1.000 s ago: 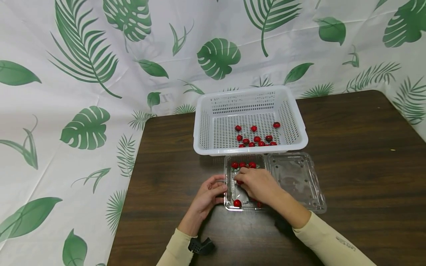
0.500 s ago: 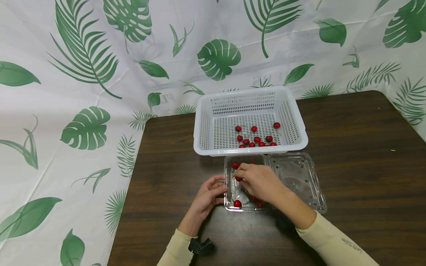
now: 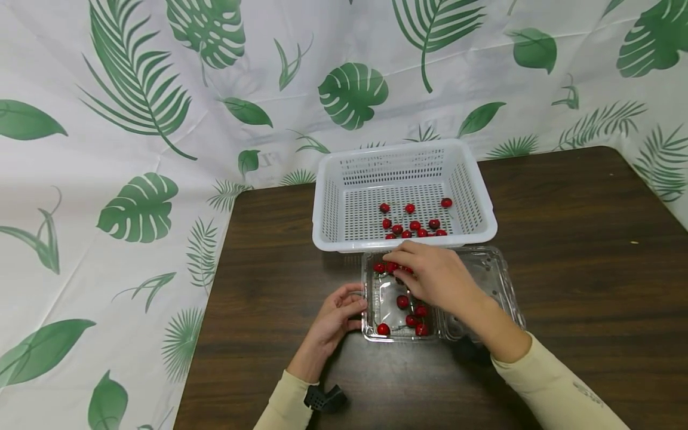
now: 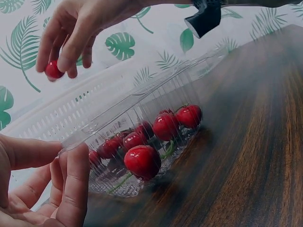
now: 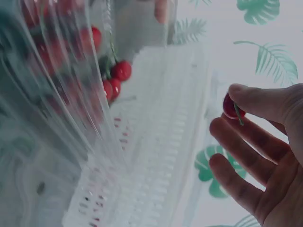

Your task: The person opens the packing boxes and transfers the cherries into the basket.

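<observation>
My right hand [image 3: 435, 275] pinches a red cherry [image 5: 230, 107] between thumb and fingertip, its green stem hanging down. In the left wrist view that cherry is raised above the clear plastic clamshell box [image 3: 384, 298]. My left hand [image 3: 338, 309] holds the box's left rim, thumb on one side and fingers on the other. Several cherries [image 4: 142, 162] lie inside, some along the far wall, others toward the near right corner. One cherry [image 3: 383, 329] sits alone at the near left corner. The right hand partly hides the far end of the box.
Behind the box stands a white perforated basket [image 3: 398, 246] with several cherries [image 3: 415, 225] on its floor. The clamshell's lid [image 3: 486, 269] lies folded out to the right, partly under my right forearm. A leaf-print cloth [image 3: 258, 60] hangs behind the dark wooden table [image 3: 564, 269].
My right hand has moved away from me and slightly right, over the box's far end, carrying the cherry. Cherries it covered in the near right part now show. The left hand stays put.
</observation>
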`<state>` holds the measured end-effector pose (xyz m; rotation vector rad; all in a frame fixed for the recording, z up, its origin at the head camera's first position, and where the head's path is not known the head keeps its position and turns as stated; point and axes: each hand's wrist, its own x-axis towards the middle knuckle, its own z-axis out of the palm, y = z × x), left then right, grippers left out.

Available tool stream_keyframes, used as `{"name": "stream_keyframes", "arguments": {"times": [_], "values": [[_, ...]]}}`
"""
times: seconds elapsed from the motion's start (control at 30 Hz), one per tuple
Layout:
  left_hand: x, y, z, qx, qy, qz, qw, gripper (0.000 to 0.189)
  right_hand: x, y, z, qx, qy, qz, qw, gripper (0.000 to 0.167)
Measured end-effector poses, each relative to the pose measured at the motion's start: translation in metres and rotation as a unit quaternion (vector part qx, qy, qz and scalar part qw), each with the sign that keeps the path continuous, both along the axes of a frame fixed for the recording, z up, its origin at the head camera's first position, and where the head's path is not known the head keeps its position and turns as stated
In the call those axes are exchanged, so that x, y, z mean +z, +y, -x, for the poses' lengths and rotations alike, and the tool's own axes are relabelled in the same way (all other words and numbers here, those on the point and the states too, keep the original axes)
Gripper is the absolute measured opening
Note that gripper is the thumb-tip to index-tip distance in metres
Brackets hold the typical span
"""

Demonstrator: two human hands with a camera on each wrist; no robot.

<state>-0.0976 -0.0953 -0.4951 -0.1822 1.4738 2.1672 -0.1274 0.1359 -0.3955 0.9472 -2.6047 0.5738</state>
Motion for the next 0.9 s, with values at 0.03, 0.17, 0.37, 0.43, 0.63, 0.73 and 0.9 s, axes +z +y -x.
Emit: {"name": "stream_keyframes", "arguments": {"times": [0.03, 0.17, 0.37, 0.43, 0.63, 0.73, 0.9], "values": [[0.0, 0.0, 0.0, 0.0, -0.001, 0.001, 1.0, 0.039, 0.002, 0.002, 0.001, -0.007, 0.002, 0.007, 0.9999, 0.03], [-0.001, 0.0, 0.0, 0.002, -0.002, 0.003, 1.0, 0.038, 0.006, 0.011, 0.008, -0.042, 0.011, 0.043, 0.9981, 0.031], [-0.001, 0.0, 0.001, 0.0, 0.0, 0.007, 1.0, 0.037, 0.007, 0.026, 0.019, -0.106, 0.026, 0.084, 0.9904, 0.032], [-0.001, -0.001, 0.0, 0.0, 0.0, 0.006, 1.0, 0.038, 0.006, 0.03, 0.023, -0.132, 0.02, 0.09, 0.9869, 0.033], [-0.001, -0.001, 0.0, 0.001, 0.0, 0.002, 1.0, 0.039, -0.002, 0.042, 0.033, -0.187, 0.01, 0.11, 0.9762, 0.033], [-0.001, -0.001, 0.0, 0.001, -0.001, 0.001, 1.0, 0.037, -0.006, 0.046, 0.038, -0.193, 0.005, 0.123, 0.9736, 0.032], [0.0, 0.0, 0.0, 0.001, -0.003, 0.003, 1.0, 0.034, -0.015, 0.052, 0.045, -0.19, -0.011, 0.135, 0.9724, 0.032]]}}
